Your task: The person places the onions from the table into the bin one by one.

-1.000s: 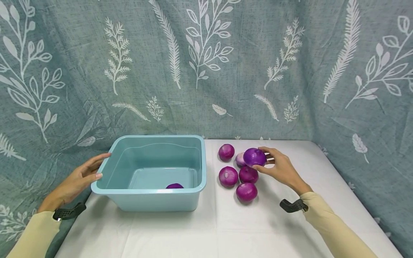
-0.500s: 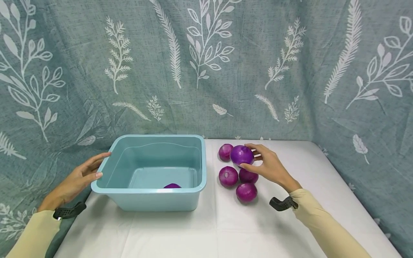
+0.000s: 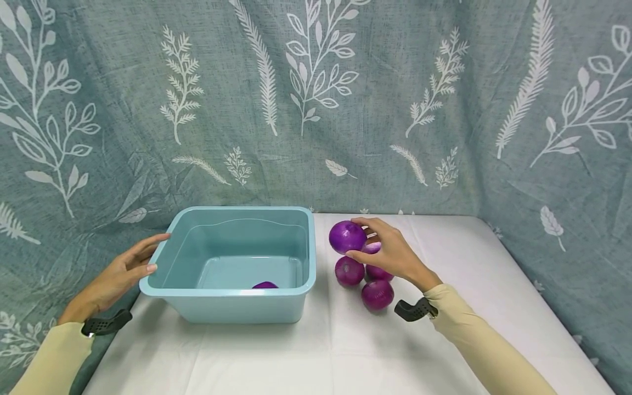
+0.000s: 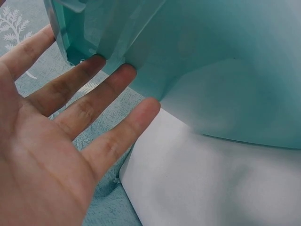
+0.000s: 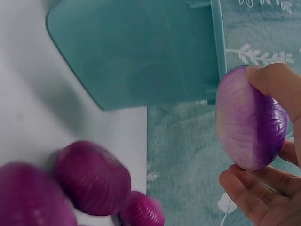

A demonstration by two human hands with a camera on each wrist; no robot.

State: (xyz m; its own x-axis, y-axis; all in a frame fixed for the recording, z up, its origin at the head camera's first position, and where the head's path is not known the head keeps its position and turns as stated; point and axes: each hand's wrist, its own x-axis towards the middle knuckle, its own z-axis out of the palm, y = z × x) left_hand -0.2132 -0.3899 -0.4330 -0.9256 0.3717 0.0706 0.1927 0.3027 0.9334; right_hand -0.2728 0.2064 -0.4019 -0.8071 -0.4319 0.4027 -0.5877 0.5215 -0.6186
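Observation:
My right hand (image 3: pixel 387 249) holds a shiny purple red onion (image 3: pixel 347 237) between thumb and fingers, raised above the other onions. In the right wrist view this onion (image 5: pixel 247 117) shows a pale side and a deep purple side. Several more red onions (image 3: pixel 350 270) lie grouped on the table beneath and around the hand; some are partly hidden. At the left, my left hand (image 3: pixel 118 277) touches the side of a light blue plastic tub (image 3: pixel 232 293). The left wrist view shows its fingers (image 4: pixel 113 87) spread and fairly straight against the wall. Inside the tub, the top of an onion (image 3: pixel 265 285) shows.
A white cloth (image 3: pixel 276 356) covers the table. Behind it and at both sides hangs a grey-green curtain (image 3: pixel 316 175) with white leaf prints. The tub's right rim (image 3: pixel 311 247) stands between the tub's inside and the onion group.
My right hand has carried the held onion leftward toward the tub, passing over the back of the onion group. My left hand stays at the tub's side.

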